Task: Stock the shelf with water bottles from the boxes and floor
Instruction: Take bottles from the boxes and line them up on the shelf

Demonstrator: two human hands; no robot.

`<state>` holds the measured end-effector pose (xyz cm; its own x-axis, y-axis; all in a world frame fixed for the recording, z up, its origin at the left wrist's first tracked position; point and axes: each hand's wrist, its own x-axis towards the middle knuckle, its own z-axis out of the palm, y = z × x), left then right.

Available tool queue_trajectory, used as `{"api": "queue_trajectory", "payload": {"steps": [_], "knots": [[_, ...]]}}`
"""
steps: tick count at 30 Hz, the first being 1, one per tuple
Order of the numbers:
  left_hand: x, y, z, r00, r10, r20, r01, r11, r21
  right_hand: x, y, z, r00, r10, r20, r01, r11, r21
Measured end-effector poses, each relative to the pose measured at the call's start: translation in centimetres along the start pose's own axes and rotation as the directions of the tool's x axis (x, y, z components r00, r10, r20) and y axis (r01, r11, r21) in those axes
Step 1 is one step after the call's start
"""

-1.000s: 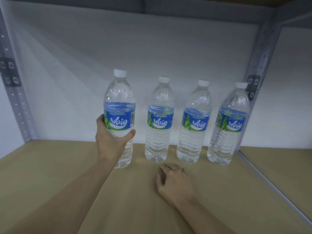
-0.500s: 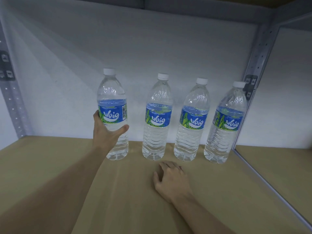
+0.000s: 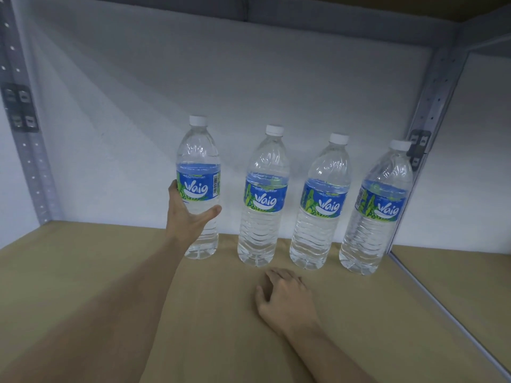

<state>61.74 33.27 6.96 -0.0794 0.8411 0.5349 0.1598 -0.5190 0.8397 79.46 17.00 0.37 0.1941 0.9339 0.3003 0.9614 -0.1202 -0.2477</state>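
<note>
Several clear water bottles with blue labels and white caps stand upright in a row at the back of the tan shelf board (image 3: 83, 272). My left hand (image 3: 188, 217) grips the leftmost bottle (image 3: 198, 186) just under its label, and the bottle's base sits on the board. To its right stand the second bottle (image 3: 264, 197), the third bottle (image 3: 322, 203) and the rightmost bottle (image 3: 380, 208), each a small gap apart. My right hand (image 3: 284, 297) rests palm down on the board in front of the second and third bottles, holding nothing.
A white back panel (image 3: 138, 106) closes the shelf behind the bottles. Grey perforated metal uprights stand at the left (image 3: 25, 134) and right (image 3: 431, 106). A metal divider rail (image 3: 442, 308) runs forward at the right, with another tan board (image 3: 470, 277) beyond it.
My left hand has carried the leftmost bottle back toward the wall and set it in line with the others. My right hand has stayed on the board.
</note>
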Motion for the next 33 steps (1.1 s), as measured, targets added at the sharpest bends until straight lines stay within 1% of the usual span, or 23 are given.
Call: {"api": "queue_trajectory", "payload": {"steps": [5, 13, 18, 24, 29, 33], "knots": [[-0.3, 0.1, -0.3, 1.0, -0.001, 0.016, 0.002, 1.0, -0.007, -0.1, -0.1, -0.2, 1.0, 0.0, -0.004, 0.0, 1.0, 0.011], [0.0, 0.2, -0.7, 0.996, -0.06, 0.071, 0.059, 0.998, 0.025, -0.1, 0.0, -0.2, 1.0, -0.008, -0.016, 0.009, 1.0, 0.016], [-0.1, 0.6, -0.7, 0.995, -0.089, 0.052, 0.086, 0.995, 0.057, 0.0, 0.1, -0.1, 1.0, 0.002, 0.001, -0.002, 1.0, 0.011], [-1.1, 0.7, -0.3, 0.98, -0.198, 0.019, 0.196, 0.978, 0.077, 0.0, 0.0, -0.1, 1.0, 0.006, -0.001, -0.006, 1.0, 0.003], [-1.6, 0.8, -0.7, 0.968, -0.243, 0.062, 0.233, 0.963, 0.132, 0.0, 0.1, 0.0, 1.0, 0.002, -0.014, -0.002, 1.0, 0.004], [-2.6, 0.3, -1.2, 0.923, -0.375, 0.089, 0.349, 0.91, 0.224, -0.1, 0.0, 0.0, 1.0, 0.01, -0.015, -0.009, 1.0, 0.022]]}}
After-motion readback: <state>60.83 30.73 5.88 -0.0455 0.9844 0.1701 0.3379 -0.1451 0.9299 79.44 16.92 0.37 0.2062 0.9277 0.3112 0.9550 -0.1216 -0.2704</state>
